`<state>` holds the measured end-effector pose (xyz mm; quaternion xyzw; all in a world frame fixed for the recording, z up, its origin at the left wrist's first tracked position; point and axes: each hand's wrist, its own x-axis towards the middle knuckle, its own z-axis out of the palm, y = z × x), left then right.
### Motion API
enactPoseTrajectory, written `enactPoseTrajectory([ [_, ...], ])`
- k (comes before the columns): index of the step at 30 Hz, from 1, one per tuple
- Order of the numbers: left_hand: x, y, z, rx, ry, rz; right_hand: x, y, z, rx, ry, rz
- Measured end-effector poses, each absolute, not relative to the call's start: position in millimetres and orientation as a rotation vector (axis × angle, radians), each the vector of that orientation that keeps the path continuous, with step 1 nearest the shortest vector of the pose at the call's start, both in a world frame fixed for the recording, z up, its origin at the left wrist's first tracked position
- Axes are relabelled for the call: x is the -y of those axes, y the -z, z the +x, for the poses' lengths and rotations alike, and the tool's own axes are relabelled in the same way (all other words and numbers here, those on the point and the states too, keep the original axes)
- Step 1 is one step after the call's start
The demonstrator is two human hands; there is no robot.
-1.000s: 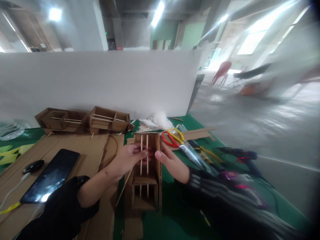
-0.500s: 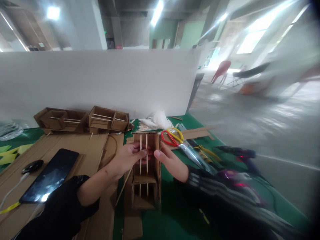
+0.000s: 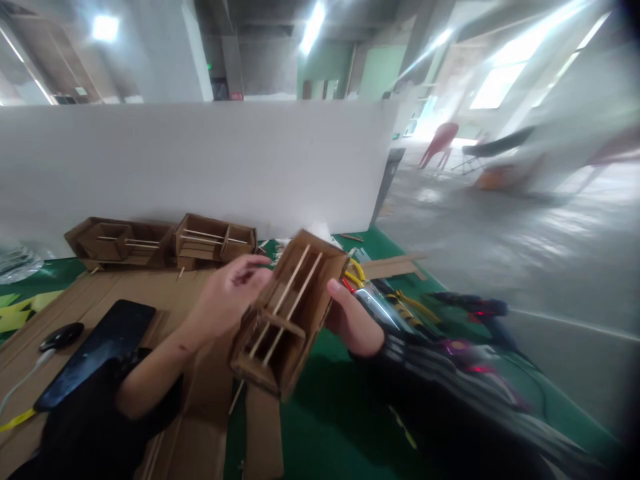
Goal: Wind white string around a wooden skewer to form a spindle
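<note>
A cardboard box (image 3: 323, 293) with a divider and two thin wooden sticks (image 3: 295, 280) running lengthwise through it is tilted in the air over the table. My right hand (image 3: 353, 320) grips its right wall, thumb on the rim and the other fingers hidden behind. My left hand (image 3: 227, 297) is beside the box's upper left side, fingers loosely curled and apart, with nothing seen in it. Whether its fingertips touch the box is unclear.
Two similar cardboard boxes (image 3: 200, 250) stand by the white panel (image 3: 200, 160). A phone (image 3: 97, 353) and black mouse (image 3: 63, 337) lie on cardboard at left. Scissors (image 3: 380, 307), pliers (image 3: 417, 307), a drill (image 3: 475, 307) and a glue gun (image 3: 457, 348) lie at right.
The box has been lifted and turned clockwise, its top leaning right. My left hand has come out of the box and moved left. My right hand stays on the right wall.
</note>
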<state>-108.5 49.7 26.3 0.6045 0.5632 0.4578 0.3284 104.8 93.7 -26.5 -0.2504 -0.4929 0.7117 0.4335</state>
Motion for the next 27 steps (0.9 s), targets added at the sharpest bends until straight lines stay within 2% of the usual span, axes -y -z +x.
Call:
enactPoseTrajectory([
  [3,-45.4,-44.3,-130.1,-1.496,-1.382,1.667,-93.4,18.8,106.4,0.958,-1.909,-0.494],
  [8,-42.7,-38.3,-127.4,-1.092,-1.052,1.562,-87.6,7.6,103.9,0.736,-1.852,-0.432],
  [11,-44.9,-32.2,-114.7,-1.142,-1.289,1.389,-79.4,13.4,100.3,0.745,-1.923,-0.417],
  [14,-47.5,-43.8,-120.6,-1.234,-1.414,1.346,-65.0,25.6,104.1,0.868,-2.161,-0.443],
  [17,-49.3,-69.7,-142.8,-1.291,-1.250,1.563,-44.4,29.3,122.5,1.312,-2.568,-0.597],
  [18,-50.4,-78.7,-150.1,-1.306,-1.170,1.638,-37.9,26.5,131.3,1.522,-2.585,-0.658],
  [21,-57.6,-98.9,-161.8,-1.375,-0.804,1.843,-28.4,9.2,156.5,1.952,-2.361,-0.826],
  [25,-77.5,-106.1,-148.6,-1.400,-0.447,2.047,-48.6,-1.9,163.8,2.294,-1.334,-1.051],
  [27,-88.1,-105.4,-134.9,-1.337,-0.361,2.107,-66.3,8.6,156.3,2.352,-0.974,-1.063],
])
